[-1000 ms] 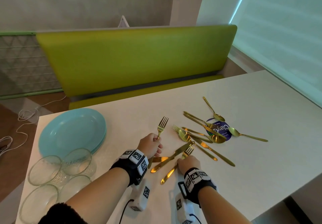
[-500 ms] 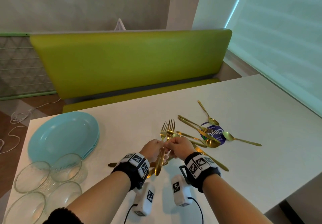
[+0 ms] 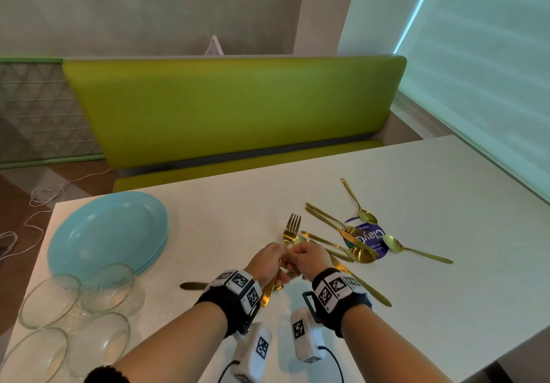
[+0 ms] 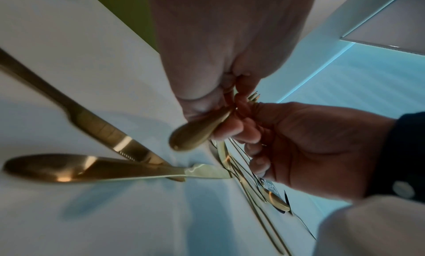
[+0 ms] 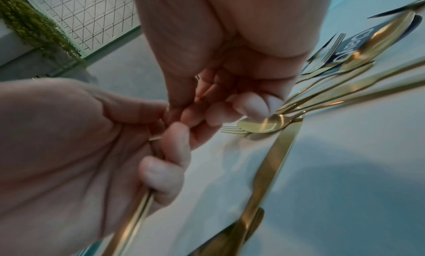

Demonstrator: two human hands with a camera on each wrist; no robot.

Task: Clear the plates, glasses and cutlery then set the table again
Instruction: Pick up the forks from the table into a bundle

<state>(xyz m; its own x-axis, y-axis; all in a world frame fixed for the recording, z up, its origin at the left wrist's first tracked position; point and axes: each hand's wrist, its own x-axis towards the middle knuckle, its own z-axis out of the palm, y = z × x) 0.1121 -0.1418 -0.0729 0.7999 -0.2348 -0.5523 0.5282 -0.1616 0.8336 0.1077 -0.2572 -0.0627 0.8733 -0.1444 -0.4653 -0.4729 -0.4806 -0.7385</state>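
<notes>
Plates [image 3: 107, 233] and glasses [image 3: 77, 311] sit stacked at the surface's [image 3: 416, 308] near left, while my left hand [image 3: 268, 260] and right hand [image 3: 309, 259] together clamp forks [image 3: 291, 229]; remaining cutlery [image 3: 357, 239] lies scattered right, still ungathered.

Wrist-worn equipment
Black wrist bands [image 3: 235, 302] carry white tag blocks [image 3: 333, 286]; white camera units [image 3: 306, 338] with black cables hang beneath.

Left hand [image 3: 268, 260] and right hand [image 3: 308, 259] raised together, knuckles touching, fingers curled, wrists angled inward.
</notes>
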